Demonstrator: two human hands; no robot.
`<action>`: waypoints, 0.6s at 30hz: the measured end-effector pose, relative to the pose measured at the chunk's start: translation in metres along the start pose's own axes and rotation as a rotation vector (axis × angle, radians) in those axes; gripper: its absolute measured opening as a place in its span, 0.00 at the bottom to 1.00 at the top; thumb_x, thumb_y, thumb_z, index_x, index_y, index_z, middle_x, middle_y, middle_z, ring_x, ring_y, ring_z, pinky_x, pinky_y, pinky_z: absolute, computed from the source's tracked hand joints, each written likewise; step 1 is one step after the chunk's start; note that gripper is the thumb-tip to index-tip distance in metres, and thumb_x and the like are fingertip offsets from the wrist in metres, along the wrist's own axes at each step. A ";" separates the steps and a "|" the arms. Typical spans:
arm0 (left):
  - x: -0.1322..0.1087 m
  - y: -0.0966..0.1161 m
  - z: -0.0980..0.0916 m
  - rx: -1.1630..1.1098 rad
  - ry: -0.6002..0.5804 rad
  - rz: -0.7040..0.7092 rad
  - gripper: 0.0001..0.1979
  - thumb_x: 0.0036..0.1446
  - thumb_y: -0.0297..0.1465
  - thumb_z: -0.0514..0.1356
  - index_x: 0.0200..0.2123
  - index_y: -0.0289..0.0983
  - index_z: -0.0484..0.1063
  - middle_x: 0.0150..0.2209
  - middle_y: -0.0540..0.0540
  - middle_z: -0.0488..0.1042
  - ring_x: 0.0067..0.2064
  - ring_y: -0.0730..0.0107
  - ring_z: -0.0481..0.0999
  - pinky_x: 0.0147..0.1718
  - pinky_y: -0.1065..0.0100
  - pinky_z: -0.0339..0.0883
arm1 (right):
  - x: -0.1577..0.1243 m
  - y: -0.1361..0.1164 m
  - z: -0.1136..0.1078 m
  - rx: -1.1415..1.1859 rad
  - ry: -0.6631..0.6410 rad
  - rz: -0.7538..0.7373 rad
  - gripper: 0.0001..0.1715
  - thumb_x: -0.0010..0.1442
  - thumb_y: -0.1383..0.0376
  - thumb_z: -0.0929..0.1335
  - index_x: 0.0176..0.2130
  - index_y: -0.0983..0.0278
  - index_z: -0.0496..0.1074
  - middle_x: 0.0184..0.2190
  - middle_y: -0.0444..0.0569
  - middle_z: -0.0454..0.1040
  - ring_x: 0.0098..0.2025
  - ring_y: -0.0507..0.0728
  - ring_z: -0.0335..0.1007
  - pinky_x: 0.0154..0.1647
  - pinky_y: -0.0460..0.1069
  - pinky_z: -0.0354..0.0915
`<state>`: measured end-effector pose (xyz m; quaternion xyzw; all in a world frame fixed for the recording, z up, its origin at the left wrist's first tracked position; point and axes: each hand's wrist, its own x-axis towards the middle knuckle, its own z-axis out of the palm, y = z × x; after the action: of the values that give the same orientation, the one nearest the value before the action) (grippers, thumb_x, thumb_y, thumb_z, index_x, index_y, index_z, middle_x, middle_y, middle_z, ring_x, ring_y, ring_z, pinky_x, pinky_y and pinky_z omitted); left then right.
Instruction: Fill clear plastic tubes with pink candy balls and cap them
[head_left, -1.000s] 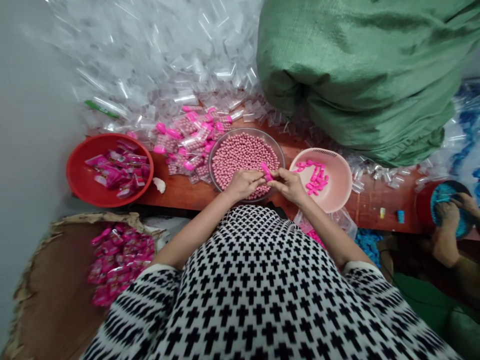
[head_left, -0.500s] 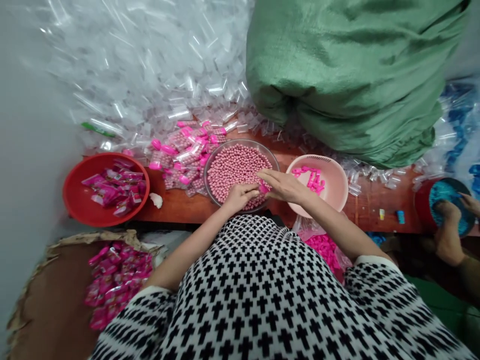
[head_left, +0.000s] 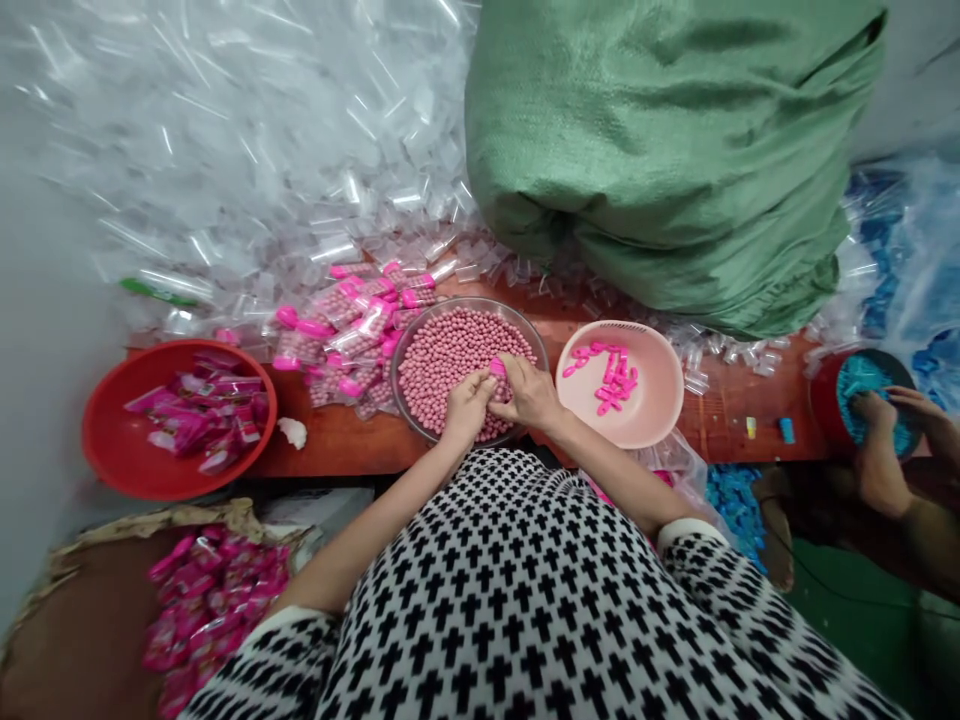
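Over a metal bowl (head_left: 400, 385) of small pink balls (head_left: 457, 350), both my hands close around one small clear bottle with a pink cap (head_left: 497, 367). My left hand (head_left: 466, 405) grips it from the left. From the right, my right hand (head_left: 531, 393) wraps its fingers around the bottle near the cap. My fingers hide most of the bottle's body. Beside my right hand stands a pale pink basket (head_left: 660, 390) with loose pink pieces (head_left: 616, 380) in it. Left of the bowl lies a pile of pink-capped bottles (head_left: 360, 320) filled with pink balls.
A red basin (head_left: 112, 430) holds pink packets. Empty clear tubes (head_left: 300, 150) are heaped behind, beside a large green sack (head_left: 645, 170). A torn carton (head_left: 67, 640) with pink packets stands lower left. At right, another person's hands (head_left: 885, 430) are in a tub of blue pieces.
My hands have come together on the bottle, and the pink cap now shows at its top. My right hand's fingers, stretched out before, are now curled. The view has shifted slightly.
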<state>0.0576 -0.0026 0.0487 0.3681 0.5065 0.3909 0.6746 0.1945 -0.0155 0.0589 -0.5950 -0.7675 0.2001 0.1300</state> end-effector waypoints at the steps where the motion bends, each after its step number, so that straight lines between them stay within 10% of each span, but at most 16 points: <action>1: 0.002 0.000 -0.001 -0.002 -0.010 -0.010 0.14 0.47 0.39 0.65 0.34 0.35 0.75 0.28 0.49 0.75 0.30 0.70 0.71 0.33 0.68 0.66 | 0.002 0.000 0.000 -0.017 -0.033 0.029 0.42 0.57 0.52 0.68 0.63 0.70 0.58 0.51 0.64 0.69 0.50 0.68 0.71 0.46 0.59 0.72; 8: 0.024 0.011 -0.026 -0.076 0.033 -0.021 0.19 0.42 0.41 0.69 0.36 0.37 0.77 0.33 0.49 0.78 0.33 0.71 0.73 0.34 0.69 0.68 | 0.045 0.043 -0.022 0.190 -0.215 -0.231 0.50 0.55 0.48 0.71 0.66 0.65 0.51 0.64 0.60 0.60 0.65 0.64 0.58 0.61 0.58 0.62; 12: 0.040 0.025 -0.043 -0.084 0.098 0.031 0.20 0.43 0.41 0.69 0.39 0.37 0.78 0.37 0.48 0.79 0.34 0.71 0.74 0.36 0.70 0.69 | 0.090 0.109 -0.045 -0.017 -0.201 0.017 0.24 0.65 0.62 0.63 0.59 0.66 0.64 0.59 0.58 0.67 0.60 0.61 0.64 0.59 0.56 0.63; 18: 0.055 0.029 -0.061 -0.111 0.115 0.000 0.20 0.45 0.42 0.69 0.40 0.36 0.78 0.33 0.47 0.78 0.32 0.71 0.74 0.34 0.69 0.70 | 0.138 0.188 -0.043 -0.480 -0.468 0.196 0.28 0.66 0.73 0.53 0.62 0.67 0.61 0.61 0.66 0.62 0.51 0.65 0.70 0.49 0.60 0.65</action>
<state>0.0037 0.0654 0.0394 0.3069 0.5221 0.4388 0.6638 0.3390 0.1638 0.0046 -0.6173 -0.7409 0.1566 -0.2131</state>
